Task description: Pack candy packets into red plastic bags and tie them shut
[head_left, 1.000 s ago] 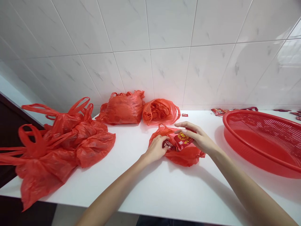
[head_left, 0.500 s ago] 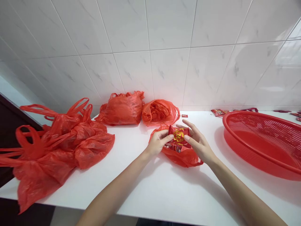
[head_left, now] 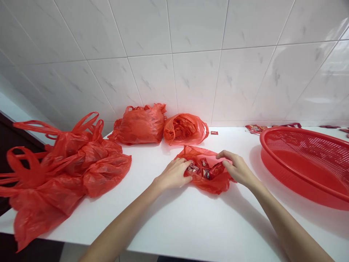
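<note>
A thin red plastic bag point(head_left: 209, 187) lies opened on the white table, with several small red candy packets point(head_left: 204, 171) inside. My left hand point(head_left: 174, 174) grips the bag's left rim, its fingertips partly hidden inside the mouth. On the opposite side, my right hand point(head_left: 236, 168) is closed on the right rim, thumb and fingers curled around the film. One red packet lies tilted against the inner wall close to the right thumb.
Filled red bags point(head_left: 68, 163) with handles up crowd the left end. Another full bag point(head_left: 144, 125) and a bundle of bags point(head_left: 185, 129) stand by the tiled wall. A red perforated basket point(head_left: 300, 174) sits at right, with packets point(head_left: 255, 128) behind it.
The larger red packet held between both hands has left them and now appears to lie in the bag. My hands have moved apart to the bag's two sides.
</note>
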A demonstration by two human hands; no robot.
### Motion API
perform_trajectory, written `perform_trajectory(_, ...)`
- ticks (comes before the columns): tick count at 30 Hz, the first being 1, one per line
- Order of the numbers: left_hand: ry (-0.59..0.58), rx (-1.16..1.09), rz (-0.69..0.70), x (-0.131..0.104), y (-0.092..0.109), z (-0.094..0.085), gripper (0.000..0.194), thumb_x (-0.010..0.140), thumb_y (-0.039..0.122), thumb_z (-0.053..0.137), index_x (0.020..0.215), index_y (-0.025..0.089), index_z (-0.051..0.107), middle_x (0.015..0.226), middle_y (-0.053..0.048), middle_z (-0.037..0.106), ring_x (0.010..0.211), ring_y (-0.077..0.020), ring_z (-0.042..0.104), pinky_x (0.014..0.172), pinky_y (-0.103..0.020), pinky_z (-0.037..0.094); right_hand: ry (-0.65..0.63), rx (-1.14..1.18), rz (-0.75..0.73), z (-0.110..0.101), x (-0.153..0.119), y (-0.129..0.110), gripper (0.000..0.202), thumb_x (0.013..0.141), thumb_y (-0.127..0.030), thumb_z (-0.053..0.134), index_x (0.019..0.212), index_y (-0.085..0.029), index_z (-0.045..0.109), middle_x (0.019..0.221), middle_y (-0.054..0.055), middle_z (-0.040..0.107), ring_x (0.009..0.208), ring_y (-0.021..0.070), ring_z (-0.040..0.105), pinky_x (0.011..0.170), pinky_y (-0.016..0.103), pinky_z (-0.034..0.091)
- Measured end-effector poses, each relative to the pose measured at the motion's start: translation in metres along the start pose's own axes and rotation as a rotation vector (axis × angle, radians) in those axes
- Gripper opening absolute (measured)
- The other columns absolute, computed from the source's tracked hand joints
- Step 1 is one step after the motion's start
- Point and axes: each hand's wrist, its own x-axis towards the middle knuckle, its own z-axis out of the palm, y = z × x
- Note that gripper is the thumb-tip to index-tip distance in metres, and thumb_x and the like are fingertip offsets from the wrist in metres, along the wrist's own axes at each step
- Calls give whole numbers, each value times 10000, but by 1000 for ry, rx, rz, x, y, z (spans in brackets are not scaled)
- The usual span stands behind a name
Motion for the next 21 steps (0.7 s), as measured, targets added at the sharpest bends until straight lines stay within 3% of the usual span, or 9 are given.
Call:
perform_trajectory(2, -40, -21, -53, -6, 2, 4, 603, 741, 302, 673, 1328, 186, 599, 1295, -168, 655, 1228, -392, 583, 980, -479, 499, 25, -185, -75, 5, 0, 2, 264, 814, -182, 428, 1000, -201, 615, 1094, 113, 699, 1047, 286, 634, 920, 469, 503)
perform_trajectory(4, -50, -64, -108, -8, 5, 8, 701, 702, 313, 705, 1374, 180, 557, 1319, -178, 640, 1200, -398, 606, 917, -452, 530, 13, -294, -196, 14, -2, -2, 275, 859, -178, 434, 1074, -194, 605, 1149, 137, 675, 1118, 303, 597, 959, 489, 482)
perform_trajectory(8, 44, -161, -109, -3, 3, 16, 392, 834, 288, 587, 1209, 192, 652, 1207, -136, 701, 1107, -336, 660, 875, -416, 536, -138, -412, -374, 34, -7, -12, 210, 929, -163, 455, 1068, -204, 607, 1078, 119, 689, 1020, 283, 614, 956, 475, 469)
perform_trajectory(11, 185, -255, -129, 5, -4, 27, 255, 860, 232, 568, 1074, 197, 703, 1089, -101, 745, 1034, -297, 684, 894, -413, 529, -235, -501, -337, 44, -8, -12, 158, 919, -153, 515, 1033, -194, 617, 1033, 116, 712, 976, 280, 644, 952, 467, 464)
perform_trajectory(14, 279, -468, -175, 11, -14, 37, 340, 750, 139, 665, 1078, 201, 730, 1046, -76, 772, 950, -266, 709, 889, -392, 545, -266, -559, -221, 44, -7, -6, 240, 845, -179, 635, 1085, -183, 621, 1093, 133, 716, 1069, 316, 634, 986, 483, 451)
perform_trajectory(18, 335, -889, -90, 13, -24, 39, 223, 771, 209, 682, 971, 170, 772, 948, -85, 780, 883, -242, 707, 871, -390, 557, -228, -563, -114, 37, -5, 0, 509, 722, -177, 736, 1213, -167, 603, 1253, 164, 670, 1294, 393, 507, 1091, 575, 366)
perform_trajectory(21, 426, -1051, 3, 10, -23, 37, 159, 761, 260, 718, 882, 185, 788, 970, -85, 748, 975, -242, 683, 948, -400, 529, -160, -385, -142, 33, -6, -2, 466, 782, -228, 697, 1236, -187, 601, 1270, 146, 665, 1302, 380, 507, 1085, 580, 387)
